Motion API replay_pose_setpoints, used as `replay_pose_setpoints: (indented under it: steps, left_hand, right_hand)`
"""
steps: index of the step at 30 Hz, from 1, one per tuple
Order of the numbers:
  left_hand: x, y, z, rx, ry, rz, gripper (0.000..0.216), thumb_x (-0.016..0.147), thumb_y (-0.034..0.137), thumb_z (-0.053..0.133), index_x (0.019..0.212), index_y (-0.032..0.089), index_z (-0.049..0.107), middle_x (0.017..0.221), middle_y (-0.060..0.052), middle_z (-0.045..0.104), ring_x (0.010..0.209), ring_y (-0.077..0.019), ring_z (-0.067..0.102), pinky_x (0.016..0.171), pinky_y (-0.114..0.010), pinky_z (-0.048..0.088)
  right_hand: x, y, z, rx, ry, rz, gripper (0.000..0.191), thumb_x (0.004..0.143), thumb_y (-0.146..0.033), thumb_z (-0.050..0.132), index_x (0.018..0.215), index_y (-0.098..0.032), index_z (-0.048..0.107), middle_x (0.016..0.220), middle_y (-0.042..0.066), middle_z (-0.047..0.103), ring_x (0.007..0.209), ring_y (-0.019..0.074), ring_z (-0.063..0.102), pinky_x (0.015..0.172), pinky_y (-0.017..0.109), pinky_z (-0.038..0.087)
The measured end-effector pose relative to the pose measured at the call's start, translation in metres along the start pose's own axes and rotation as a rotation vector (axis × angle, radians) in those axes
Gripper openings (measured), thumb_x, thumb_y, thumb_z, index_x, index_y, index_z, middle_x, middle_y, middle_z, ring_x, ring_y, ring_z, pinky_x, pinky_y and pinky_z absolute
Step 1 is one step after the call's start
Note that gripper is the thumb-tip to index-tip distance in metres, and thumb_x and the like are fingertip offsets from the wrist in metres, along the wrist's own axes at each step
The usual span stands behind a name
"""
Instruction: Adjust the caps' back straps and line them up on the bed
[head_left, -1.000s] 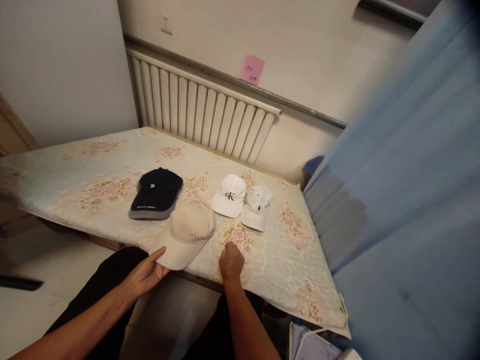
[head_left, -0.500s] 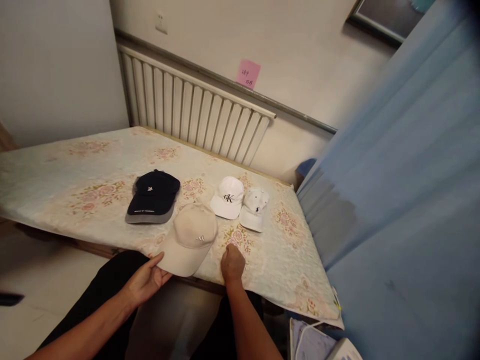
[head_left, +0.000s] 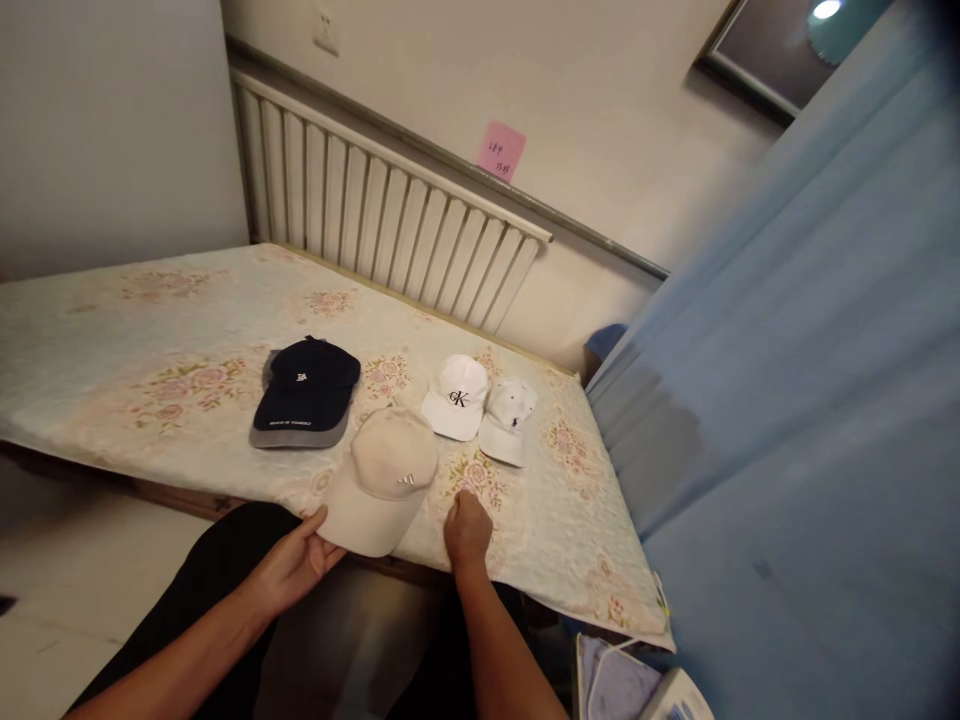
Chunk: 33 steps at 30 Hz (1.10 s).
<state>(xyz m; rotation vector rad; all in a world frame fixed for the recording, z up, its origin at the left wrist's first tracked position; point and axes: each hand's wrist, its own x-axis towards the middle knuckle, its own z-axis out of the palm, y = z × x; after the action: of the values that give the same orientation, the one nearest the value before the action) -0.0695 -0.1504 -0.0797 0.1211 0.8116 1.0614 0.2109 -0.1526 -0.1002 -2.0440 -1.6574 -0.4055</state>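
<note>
From here I see my left hand (head_left: pixel 292 562) pinching the beige cap (head_left: pixel 390 470) by its brim, thumb above, fingers beneath, probably to spare the crown; it's at the near edge of the flowered cover (head_left: pixel 551 525). My right hand (head_left: pixel 468 530) is a tight fist beside it, nothing showing inside. Farther off, the navy cap (head_left: pixel 309 385), CK cap (head_left: pixel 454 392) and other white cap (head_left: pixel 508 420) face me, presumably so their logos read.

At the flower-patterned bed's (head_left: pixel 544 540) near edge, the beige fabric cap (head_left: pixel 386 480) hides the left hand's (head_left: pixel 291 567) lower fingertips; the navy fabric cap's (head_left: pixel 315 380) brim lettering blurs.
</note>
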Motion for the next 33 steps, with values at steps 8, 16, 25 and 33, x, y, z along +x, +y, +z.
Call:
replay_pose_setpoints:
  steps: [8, 16, 25, 33]
  left_hand:
    - [-0.003, -0.002, -0.002, -0.001, 0.004, -0.044, 0.025, 0.088, 0.013, 0.059, 0.113, 0.018, 0.059, 0.091, -0.007, 0.076, 0.082, -0.0214, 0.074, 0.076, -0.035, 0.061]
    - [-0.008, -0.003, -0.002, 0.006, -0.019, -0.103, 0.026, 0.084, 0.009, 0.063, 0.109, 0.016, 0.059, 0.09, -0.008, 0.076, 0.082, -0.0223, 0.074, 0.076, -0.035, 0.061]
    - [-0.002, -0.002, -0.002, 0.0, 0.002, -0.065, 0.029, 0.087, 0.009, 0.058, 0.116, 0.014, 0.058, 0.087, -0.008, 0.076, 0.081, -0.0213, 0.074, 0.076, -0.033, 0.061]
    - [-0.02, -0.004, 0.003, 0.142, -0.179, -0.075, 0.059, 0.075, 0.002, 0.069, 0.132, 0.012, 0.053, 0.107, -0.017, 0.073, 0.099, -0.0322, 0.07, 0.082, -0.038, 0.06]
  right_hand:
    - [0.001, 0.0, 0.0, -0.013, -0.004, 0.008, 0.019, 0.086, -0.013, 0.043, 0.074, -0.02, 0.057, 0.065, 0.001, 0.061, 0.06, 0.0154, 0.05, 0.058, 0.028, 0.025]
    - [0.001, -0.002, -0.002, -0.013, -0.009, 0.004, 0.02, 0.086, -0.012, 0.043, 0.074, -0.019, 0.057, 0.065, 0.001, 0.06, 0.061, 0.0148, 0.05, 0.059, 0.028, 0.025]
    - [0.001, -0.002, -0.003, -0.013, -0.006, 0.01, 0.019, 0.086, -0.013, 0.044, 0.074, -0.019, 0.057, 0.065, 0.001, 0.06, 0.06, 0.0152, 0.05, 0.059, 0.028, 0.025]
    - [0.001, -0.003, -0.005, -0.007, -0.017, 0.013, 0.019, 0.086, -0.013, 0.043, 0.075, -0.019, 0.057, 0.065, 0.001, 0.059, 0.061, 0.0148, 0.049, 0.059, 0.028, 0.024]
